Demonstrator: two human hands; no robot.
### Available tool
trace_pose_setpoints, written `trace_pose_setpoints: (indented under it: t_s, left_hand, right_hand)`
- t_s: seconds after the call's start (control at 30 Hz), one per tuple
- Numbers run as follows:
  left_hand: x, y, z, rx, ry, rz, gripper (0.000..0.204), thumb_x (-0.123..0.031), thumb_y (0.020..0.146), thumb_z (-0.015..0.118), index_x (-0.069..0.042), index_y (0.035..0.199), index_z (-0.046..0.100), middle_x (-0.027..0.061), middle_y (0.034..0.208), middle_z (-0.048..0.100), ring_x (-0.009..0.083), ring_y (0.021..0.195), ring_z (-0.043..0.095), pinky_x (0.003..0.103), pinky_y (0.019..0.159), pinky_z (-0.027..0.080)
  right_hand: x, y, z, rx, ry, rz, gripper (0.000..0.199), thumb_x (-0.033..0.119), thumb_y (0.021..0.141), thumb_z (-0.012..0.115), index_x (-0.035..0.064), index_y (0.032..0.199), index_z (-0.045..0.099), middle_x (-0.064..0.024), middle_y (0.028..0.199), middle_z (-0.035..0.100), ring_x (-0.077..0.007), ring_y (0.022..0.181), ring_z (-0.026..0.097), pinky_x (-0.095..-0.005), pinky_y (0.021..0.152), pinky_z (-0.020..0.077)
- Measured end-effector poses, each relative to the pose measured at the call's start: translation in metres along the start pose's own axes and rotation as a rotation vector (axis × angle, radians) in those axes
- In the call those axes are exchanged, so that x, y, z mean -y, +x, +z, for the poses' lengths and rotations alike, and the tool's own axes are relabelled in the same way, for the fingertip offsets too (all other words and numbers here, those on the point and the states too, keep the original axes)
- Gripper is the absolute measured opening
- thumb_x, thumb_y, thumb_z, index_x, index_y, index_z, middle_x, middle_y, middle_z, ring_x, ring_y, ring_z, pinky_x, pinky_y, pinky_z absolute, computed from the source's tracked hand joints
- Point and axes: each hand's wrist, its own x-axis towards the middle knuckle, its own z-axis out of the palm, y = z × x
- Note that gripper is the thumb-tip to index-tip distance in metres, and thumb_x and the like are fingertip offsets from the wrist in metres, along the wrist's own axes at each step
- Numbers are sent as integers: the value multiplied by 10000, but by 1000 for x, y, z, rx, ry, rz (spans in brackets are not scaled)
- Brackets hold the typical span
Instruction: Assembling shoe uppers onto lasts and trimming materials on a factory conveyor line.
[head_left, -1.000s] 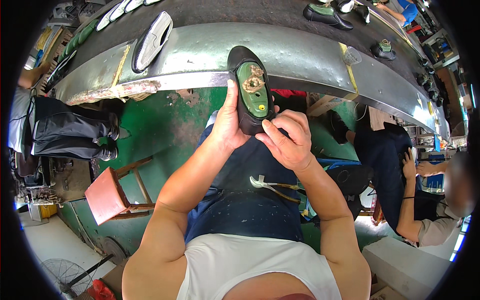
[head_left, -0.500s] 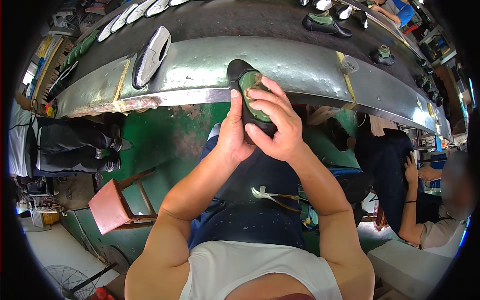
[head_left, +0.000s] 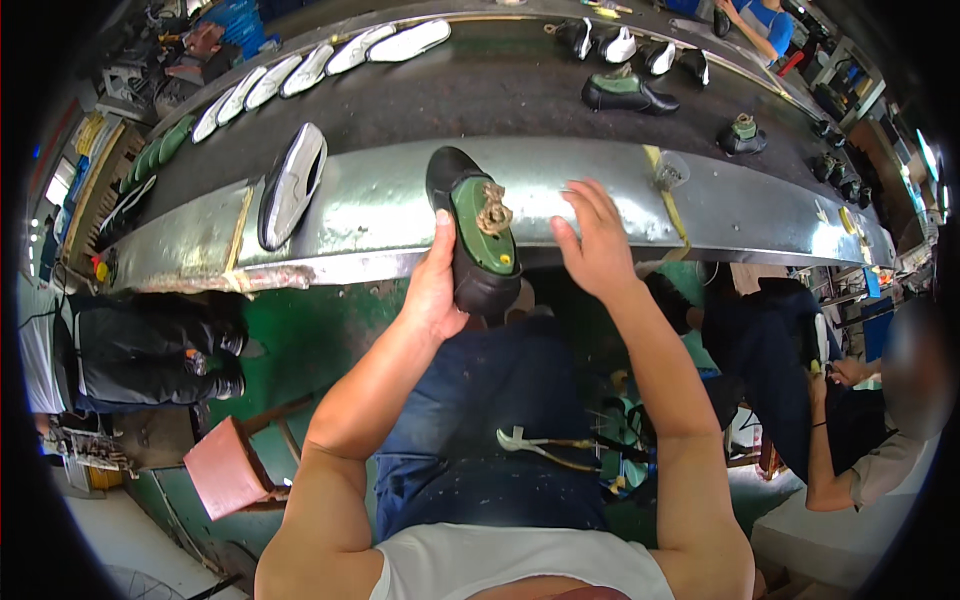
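Your R hand (head_left: 600,245) is swinging off the blk shoe (head_left: 485,291) vs. earlier, fingers spread & empty, while your L hand (head_left: 436,288) is gripping it near the metal bench edge (head_left: 370,190), ideally keeping it steady w/ green last (head_left: 490,252) facing up.

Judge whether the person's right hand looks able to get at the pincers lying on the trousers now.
Probably yes: the right hand is open and holds nothing, and the pincers lie uncovered on the dark trousers. The left hand holds the shoe clear of them.
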Motion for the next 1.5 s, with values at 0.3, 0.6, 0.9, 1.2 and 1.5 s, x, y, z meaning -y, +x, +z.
trace_pose_setpoints:
  t_s: [0.3,0.6,0.9,1.2,1.5]
  left_hand:
    - [-128,234,45,-186,235,44,1010,-740,976,260,48,1569,43,281,1622,126,402,1523,120,587,1206,184]
    - [-79,251,10,-94,206,69,897,-560,1029,437,47,1574,65,280,1643,73,402,1529,129,520,1218,243]
    - [-225,113,-86,-975,2448,423,831,-470,792,776,-67,1439,447,152,1468,495,327,1404,391,544,1074,381]
    - [-247,-25,-253,-742,1038,320,791,-517,876,734,168,1238,577,168,1097,689,214,957,666,345,853,534]
    - [10,-197,-148,-211,888,315,685,-222,920,697,40,1481,403,158,1357,592,233,1204,582,352,1048,445]
  right_hand:
    - [-57,-15,22,72,-328,93,460,349,867,668,-16,1142,623,-173,1281,599,-367,1269,499,-571,1057,355]
    - [-59,-14,24,77,-318,129,472,347,856,675,-15,1156,618,-171,1289,601,-360,1271,503,-592,1071,348]
    - [-61,-19,23,31,-329,129,454,339,842,684,-12,1125,632,-170,1261,611,-348,1235,524,-581,1055,369]
    - [-54,-14,29,-37,-297,59,420,335,835,701,-12,1069,657,-168,1198,645,-338,1182,562,-533,1017,401]
    - [22,-82,4,161,-286,-12,504,368,905,649,-40,1196,598,-224,1350,542,-396,1287,483,-533,1110,340]
